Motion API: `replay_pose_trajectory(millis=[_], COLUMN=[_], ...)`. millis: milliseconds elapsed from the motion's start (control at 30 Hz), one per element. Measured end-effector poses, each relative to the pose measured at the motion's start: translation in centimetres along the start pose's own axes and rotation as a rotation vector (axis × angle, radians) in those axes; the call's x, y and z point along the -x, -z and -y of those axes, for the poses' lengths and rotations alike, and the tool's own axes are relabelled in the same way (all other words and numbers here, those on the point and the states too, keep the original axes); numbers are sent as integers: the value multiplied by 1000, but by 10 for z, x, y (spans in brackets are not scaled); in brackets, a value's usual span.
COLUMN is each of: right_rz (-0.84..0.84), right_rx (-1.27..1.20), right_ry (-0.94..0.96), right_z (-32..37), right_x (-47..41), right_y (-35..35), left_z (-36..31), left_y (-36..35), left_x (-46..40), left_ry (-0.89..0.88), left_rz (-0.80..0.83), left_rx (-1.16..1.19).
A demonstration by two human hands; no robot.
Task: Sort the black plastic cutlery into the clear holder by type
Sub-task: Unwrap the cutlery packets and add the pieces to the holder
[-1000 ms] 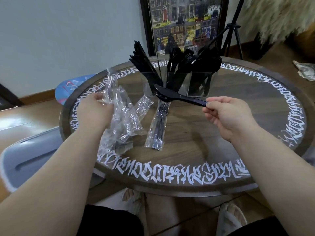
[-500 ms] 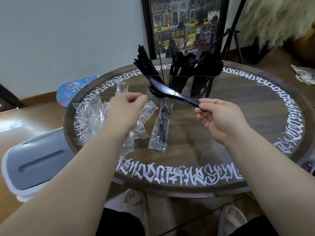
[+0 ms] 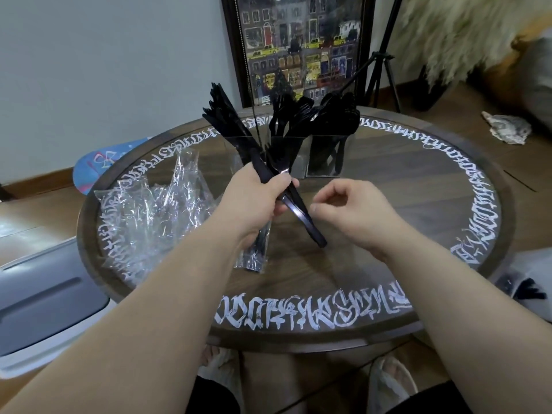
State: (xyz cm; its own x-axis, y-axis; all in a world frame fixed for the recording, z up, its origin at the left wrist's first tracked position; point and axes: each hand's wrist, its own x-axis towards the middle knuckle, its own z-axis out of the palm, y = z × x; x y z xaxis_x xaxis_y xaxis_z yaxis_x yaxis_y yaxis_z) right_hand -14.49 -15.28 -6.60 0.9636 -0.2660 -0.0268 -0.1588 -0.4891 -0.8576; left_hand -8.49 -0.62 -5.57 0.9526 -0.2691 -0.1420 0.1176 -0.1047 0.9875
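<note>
My left hand [image 3: 257,198] grips black plastic cutlery [image 3: 301,216], which looks like a fork and a knife together; the handles point down-right over the table. My right hand [image 3: 346,213] hovers just right of those handles, fingers loosely curled, with nothing in it. The clear holder [image 3: 298,168] stands behind the hands, with knives [image 3: 227,124] in the left compartment, forks [image 3: 286,118] in the middle and spoons [image 3: 337,115] on the right. A wrapped cutlery packet [image 3: 254,255] lies partly under my left wrist.
Crumpled clear wrappers [image 3: 155,210] are piled on the left of the round glass-topped table [image 3: 448,204]. A grey bin lid [image 3: 44,294] sits low at the left. A framed picture [image 3: 301,46] and a tripod [image 3: 382,64] stand behind the table.
The black piece passed from my right hand to my left. My left hand left the wrappers and moved to the centre; my right hand let go and sits beside the handles.
</note>
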Motion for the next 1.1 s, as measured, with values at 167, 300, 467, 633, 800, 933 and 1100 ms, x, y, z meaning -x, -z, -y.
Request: replay_pose_trajectory(millis=[167, 300, 467, 633, 800, 933, 1100], right_rz=[-83, -87, -178, -347, -421, -420, -408], right_rx=[-294, -252, -160, -246, -259, -288, -283], right_ry=[61, 134, 140, 106, 127, 113, 98], right_z=[6, 9, 3, 3, 14, 23, 29], right_x=[-4, -4, -6, -10, -13, -16, -16], right_y=[9, 7, 8, 11, 10, 3, -7], left_z=[3, 2, 0, -2, -31, -60, -88], left_y=[-12, -21, -21, -8, 23, 50, 60], left_x=[5, 10, 9, 8, 14, -3, -30], left_ry=[-80, -106, -66, -224, -449, -513, -613], left_rz=[220, 295, 183, -100, -472, -518, -510], left_rx=[-210, -272, -205, -330, -281, -326, -515])
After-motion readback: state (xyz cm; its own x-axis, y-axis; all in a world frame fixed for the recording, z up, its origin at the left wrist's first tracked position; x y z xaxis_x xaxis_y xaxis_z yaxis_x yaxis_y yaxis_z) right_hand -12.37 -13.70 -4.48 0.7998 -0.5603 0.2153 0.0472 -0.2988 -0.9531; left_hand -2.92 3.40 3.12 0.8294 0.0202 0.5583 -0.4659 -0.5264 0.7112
